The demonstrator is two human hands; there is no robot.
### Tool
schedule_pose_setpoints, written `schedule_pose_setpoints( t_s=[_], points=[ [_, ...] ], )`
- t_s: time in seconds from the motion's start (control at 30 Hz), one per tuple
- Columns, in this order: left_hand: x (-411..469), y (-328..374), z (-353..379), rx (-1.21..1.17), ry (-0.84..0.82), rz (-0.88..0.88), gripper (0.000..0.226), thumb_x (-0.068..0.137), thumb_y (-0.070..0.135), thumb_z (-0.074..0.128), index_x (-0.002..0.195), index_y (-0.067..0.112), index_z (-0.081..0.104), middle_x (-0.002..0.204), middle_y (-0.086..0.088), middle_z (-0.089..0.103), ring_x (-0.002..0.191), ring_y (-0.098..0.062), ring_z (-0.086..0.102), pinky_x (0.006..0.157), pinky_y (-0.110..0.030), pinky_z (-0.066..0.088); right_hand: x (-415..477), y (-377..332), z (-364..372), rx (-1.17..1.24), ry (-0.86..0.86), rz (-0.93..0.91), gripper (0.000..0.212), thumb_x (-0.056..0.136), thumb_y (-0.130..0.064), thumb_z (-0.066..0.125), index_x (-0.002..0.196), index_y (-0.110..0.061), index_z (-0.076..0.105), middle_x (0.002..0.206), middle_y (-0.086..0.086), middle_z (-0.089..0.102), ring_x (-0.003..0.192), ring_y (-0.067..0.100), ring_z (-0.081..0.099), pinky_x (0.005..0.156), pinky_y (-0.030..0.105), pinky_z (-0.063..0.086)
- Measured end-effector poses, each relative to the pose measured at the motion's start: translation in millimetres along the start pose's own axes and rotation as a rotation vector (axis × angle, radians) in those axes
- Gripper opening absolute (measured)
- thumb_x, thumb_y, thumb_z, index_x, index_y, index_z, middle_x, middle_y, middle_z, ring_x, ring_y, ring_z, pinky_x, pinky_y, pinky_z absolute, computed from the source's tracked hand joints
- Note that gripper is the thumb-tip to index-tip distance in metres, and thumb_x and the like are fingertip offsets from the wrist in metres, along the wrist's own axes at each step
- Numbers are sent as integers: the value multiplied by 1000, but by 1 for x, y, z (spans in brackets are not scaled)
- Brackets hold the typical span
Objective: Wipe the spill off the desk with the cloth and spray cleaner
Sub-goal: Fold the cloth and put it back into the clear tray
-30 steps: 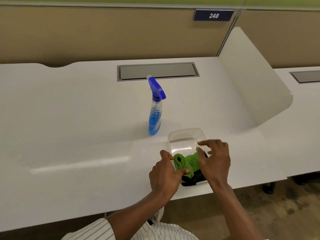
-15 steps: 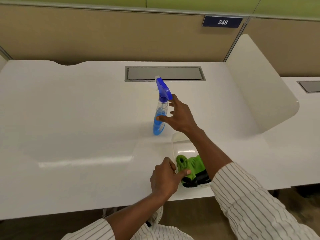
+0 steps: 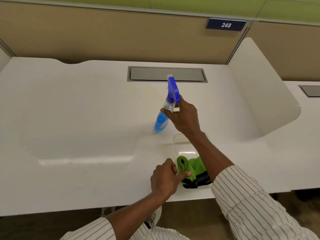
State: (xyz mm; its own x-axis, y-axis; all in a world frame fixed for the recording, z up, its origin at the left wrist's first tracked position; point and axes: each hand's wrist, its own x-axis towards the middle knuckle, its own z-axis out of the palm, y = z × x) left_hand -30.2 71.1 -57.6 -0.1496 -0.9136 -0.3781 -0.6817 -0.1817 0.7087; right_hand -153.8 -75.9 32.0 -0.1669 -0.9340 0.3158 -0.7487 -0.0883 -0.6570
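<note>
Right forearm (image 3: 206,153) hides the far right part of the clear tray (image 3: 176,141) and part of the green cloth (image 3: 194,166). Bottle label (image 3: 163,124) too blurred to read. Dark item (image 3: 200,181) beneath the cloth unidentifiable. Worktop (image 3: 69,118) cut off at left edge.

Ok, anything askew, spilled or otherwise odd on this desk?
The spray bottle leans, tipped by the right hand around its neck. A faint yellowish stain lies on the desk just left of the nozzle, likely the spill. The green cloth sits bunched in the clear tray, at the left hand.
</note>
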Motion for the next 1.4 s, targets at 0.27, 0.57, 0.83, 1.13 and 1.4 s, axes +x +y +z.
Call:
schedule_pose_setpoints(
  t_s=[0.27, 0.57, 0.83, 1.13, 1.4],
  points=[
    [3, -4, 0, -15, -17, 16, 57, 76, 77, 82, 79, 29, 53, 70, 8, 65, 68, -12, 64, 64, -35, 51, -17, -28, -68, -66, 321, -87, 57, 85, -50, 82, 124, -11, 66, 104, 3, 79, 84, 18, 73, 76, 39, 65],
    [4, -2, -2, -2, -33, 24, 58, 75, 78, 81, 78, 29, 51, 72, 7, 67, 68, -10, 63, 59, -27, 45, -74, -16, -94, -200, 400, 93, 55, 83, -53, 83, 117, -13, 67, 101, 3, 79, 79, 18, 73, 70, 25, 56],
    [6, -1, -3, 27, -63, 34, 56, 77, 80, 78, 82, 31, 52, 74, 12, 64, 70, -9, 63, 59, -24, 42, -102, 21, -64, -196, 349, 228, 60, 82, -58, 79, 121, -14, 67, 112, 5, 78, 88, 22, 74, 73, 42, 64],
    [4, 2, -5, 44, -61, 7, 58, 77, 81, 77, 89, 28, 56, 79, 13, 66, 73, -10, 63, 58, -21, 37, -109, 30, -46, -188, 335, 263, 66, 83, -67, 71, 122, -14, 66, 114, 6, 78, 92, 23, 74, 75, 41, 64],
    [6, 4, -6, 98, -86, -46, 57, 77, 84, 74, 82, 32, 51, 76, 13, 63, 74, -11, 63, 65, -26, 47, -111, 25, -41, -223, 327, 322, 73, 82, -69, 66, 128, -13, 60, 119, 8, 74, 99, 25, 73, 75, 33, 57]
  ],
)
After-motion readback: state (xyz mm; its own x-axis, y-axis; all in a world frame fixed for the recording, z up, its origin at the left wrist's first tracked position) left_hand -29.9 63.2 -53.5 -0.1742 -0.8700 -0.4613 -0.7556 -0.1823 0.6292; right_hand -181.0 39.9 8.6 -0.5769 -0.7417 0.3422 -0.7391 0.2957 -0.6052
